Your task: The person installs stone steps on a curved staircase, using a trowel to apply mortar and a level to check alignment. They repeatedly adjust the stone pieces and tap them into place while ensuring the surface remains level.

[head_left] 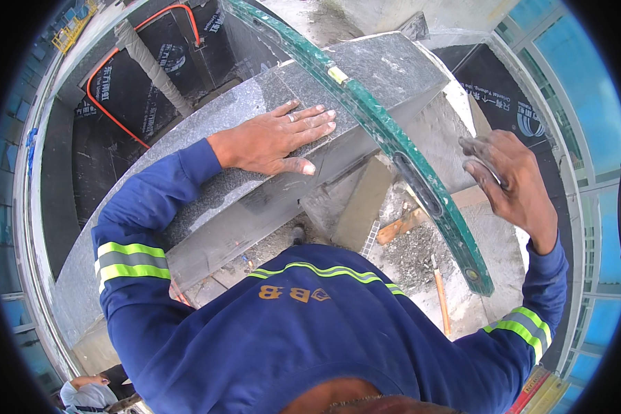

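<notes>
One long green metal spirit level already spans the grey speckled stone slab, eleven to four o'clock, bare left hand spread flat on slab at eleven, bare right hand half-curled at three, contents unclear; what's left I can't tell.

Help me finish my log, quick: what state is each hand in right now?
Left hand: open, palm down on the speckled grey stone slab.
Right hand: curled; whether it holds anything cannot be told.

Gold lettering and small emblem on blue shirt, white print and round logos on black sheeting
</notes>
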Action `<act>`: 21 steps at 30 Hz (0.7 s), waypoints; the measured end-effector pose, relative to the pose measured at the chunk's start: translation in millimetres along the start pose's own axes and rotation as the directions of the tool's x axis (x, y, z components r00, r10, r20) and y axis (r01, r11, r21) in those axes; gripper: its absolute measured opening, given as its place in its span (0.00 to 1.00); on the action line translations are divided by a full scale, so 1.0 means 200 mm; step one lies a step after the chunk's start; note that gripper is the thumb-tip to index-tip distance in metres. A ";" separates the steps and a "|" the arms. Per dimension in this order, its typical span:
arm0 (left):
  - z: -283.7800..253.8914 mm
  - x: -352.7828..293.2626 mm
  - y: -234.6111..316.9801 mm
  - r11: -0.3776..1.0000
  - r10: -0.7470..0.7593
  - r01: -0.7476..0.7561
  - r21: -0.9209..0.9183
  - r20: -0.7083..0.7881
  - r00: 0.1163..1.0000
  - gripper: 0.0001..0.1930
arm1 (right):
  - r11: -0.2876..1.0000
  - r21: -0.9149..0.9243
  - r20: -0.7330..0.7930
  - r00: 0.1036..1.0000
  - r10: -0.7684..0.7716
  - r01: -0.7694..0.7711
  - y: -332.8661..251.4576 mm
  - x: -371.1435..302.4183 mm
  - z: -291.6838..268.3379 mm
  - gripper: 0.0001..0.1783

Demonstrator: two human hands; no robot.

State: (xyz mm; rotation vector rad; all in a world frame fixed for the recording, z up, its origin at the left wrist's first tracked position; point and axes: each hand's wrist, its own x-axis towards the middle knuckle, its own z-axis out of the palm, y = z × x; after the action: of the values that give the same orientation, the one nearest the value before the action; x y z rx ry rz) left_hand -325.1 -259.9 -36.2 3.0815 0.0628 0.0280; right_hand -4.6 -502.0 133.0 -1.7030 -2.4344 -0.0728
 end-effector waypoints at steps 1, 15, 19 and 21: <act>-0.01 0.00 0.00 1.000 0.000 0.000 0.008 0.014 1.000 0.49 | 1.000 0.014 -0.053 0.999 0.000 0.001 -0.11 -0.06 -0.02 0.15; 0.03 -0.03 0.00 1.000 -0.017 0.018 0.026 -0.051 0.999 0.54 | -0.107 0.692 -0.576 0.636 0.514 0.714 -0.43 0.48 1.21 0.23; 0.03 -0.05 0.01 0.999 -0.034 0.034 -0.011 -0.049 0.998 0.55 | -0.174 0.615 -0.629 0.611 0.481 0.769 -0.36 0.61 1.24 0.26; 0.03 -0.05 0.01 0.999 -0.032 0.031 -0.019 -0.050 0.998 0.55 | -0.142 0.598 -0.687 0.596 0.416 0.789 -0.32 0.62 1.22 0.26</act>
State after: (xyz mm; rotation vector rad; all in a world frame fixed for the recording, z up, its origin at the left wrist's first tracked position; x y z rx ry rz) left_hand -334.3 -262.2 -41.6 3.0611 0.1128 0.1040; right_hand -133.5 -376.2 -83.6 -0.1503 -1.0840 0.7225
